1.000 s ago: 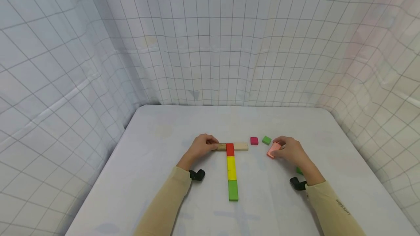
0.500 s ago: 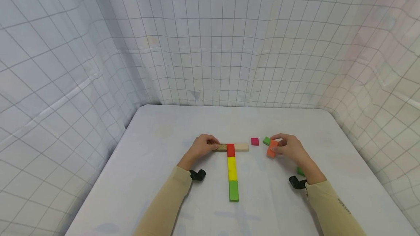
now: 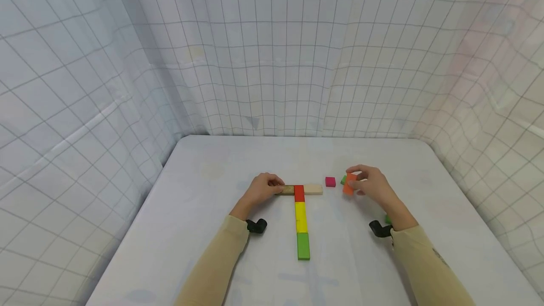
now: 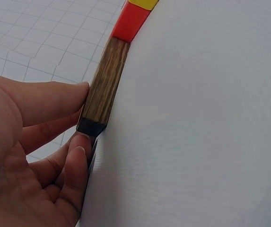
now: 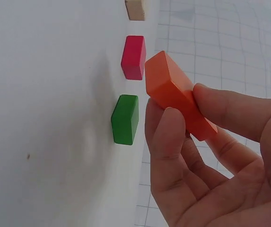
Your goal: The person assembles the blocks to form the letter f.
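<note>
My left hand (image 3: 262, 190) has its fingers at the left end of a dark brown wooden block (image 4: 106, 82). In the left wrist view one fingertip presses the block's side and others sit at its end. The block meets a red block (image 3: 299, 193), with a cream block (image 3: 313, 190) on the other side. Below the red one run a yellow block (image 3: 301, 217) and a light green block (image 3: 303, 246), forming a T. Off to the right, my right hand (image 3: 374, 186) pinches an orange block (image 5: 173, 90), tilted above the table, between thumb and fingers.
A pink-red block (image 3: 330, 182) lies right of the cream one. Beside it is a small green block (image 5: 125, 119), partly covered by the orange block in the head view. Another green block (image 3: 388, 219) shows near the right wrist. A gridded white curtain (image 3: 272, 60) surrounds the table.
The right hand has turned the orange block and moved it slightly back and to the left, over the small green block in the head view. The left hand stays at the brown block.
</note>
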Demonstrator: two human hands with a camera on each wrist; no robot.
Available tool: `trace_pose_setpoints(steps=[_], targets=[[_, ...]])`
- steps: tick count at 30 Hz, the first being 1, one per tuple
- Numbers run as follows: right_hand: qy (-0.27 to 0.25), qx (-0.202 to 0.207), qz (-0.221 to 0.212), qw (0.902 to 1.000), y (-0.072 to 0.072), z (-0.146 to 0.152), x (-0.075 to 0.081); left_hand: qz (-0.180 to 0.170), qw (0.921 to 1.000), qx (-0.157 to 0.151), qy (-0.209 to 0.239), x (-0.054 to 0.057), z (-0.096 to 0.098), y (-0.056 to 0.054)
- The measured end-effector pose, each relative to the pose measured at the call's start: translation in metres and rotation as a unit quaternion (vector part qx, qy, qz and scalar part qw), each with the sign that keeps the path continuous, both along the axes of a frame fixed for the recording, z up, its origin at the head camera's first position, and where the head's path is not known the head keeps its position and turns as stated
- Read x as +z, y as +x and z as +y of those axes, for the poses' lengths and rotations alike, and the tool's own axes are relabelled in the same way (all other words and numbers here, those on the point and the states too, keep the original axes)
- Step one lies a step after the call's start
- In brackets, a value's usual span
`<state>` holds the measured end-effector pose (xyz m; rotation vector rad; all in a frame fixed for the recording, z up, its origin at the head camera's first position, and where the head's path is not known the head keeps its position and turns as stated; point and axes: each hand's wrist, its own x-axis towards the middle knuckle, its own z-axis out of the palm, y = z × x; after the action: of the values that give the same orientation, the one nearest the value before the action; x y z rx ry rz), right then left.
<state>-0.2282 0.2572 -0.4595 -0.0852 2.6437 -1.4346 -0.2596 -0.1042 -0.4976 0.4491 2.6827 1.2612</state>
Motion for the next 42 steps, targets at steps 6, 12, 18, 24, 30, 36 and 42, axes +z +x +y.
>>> trace_pose_setpoints(steps=[6,12,18,24,30,36,42], targets=[[-0.026,-0.007,-0.009,0.9996,-0.003,-0.01,0.003,-0.006,1.0,0.003,0.0,0.0,-0.001,0.0],[-0.021,-0.011,-0.001,0.9997,-0.007,-0.023,0.007,-0.005,1.0,-0.001,0.004,-0.001,-0.002,-0.001],[-0.017,-0.01,0.013,0.9997,-0.014,-0.033,0.008,-0.009,0.9999,0.003,0.005,0.0,-0.001,-0.001],[-0.041,-0.006,0.01,0.9991,-0.022,-0.046,0.008,-0.012,0.9999,0.006,-0.001,0.001,0.0,-0.002],[-0.046,0.0,0.016,0.9988,-0.027,-0.058,0.008,-0.017,0.9998,0.005,0.001,-0.002,-0.001,-0.003],[-0.044,0.007,0.016,0.9989,-0.036,-0.067,0.003,-0.02,0.9998,0.004,0.003,-0.004,-0.002,-0.004],[-0.038,0.013,0.008,0.9991,-0.044,-0.077,0.001,-0.012,0.9999,0.001,0.003,-0.003,-0.001,-0.004]])
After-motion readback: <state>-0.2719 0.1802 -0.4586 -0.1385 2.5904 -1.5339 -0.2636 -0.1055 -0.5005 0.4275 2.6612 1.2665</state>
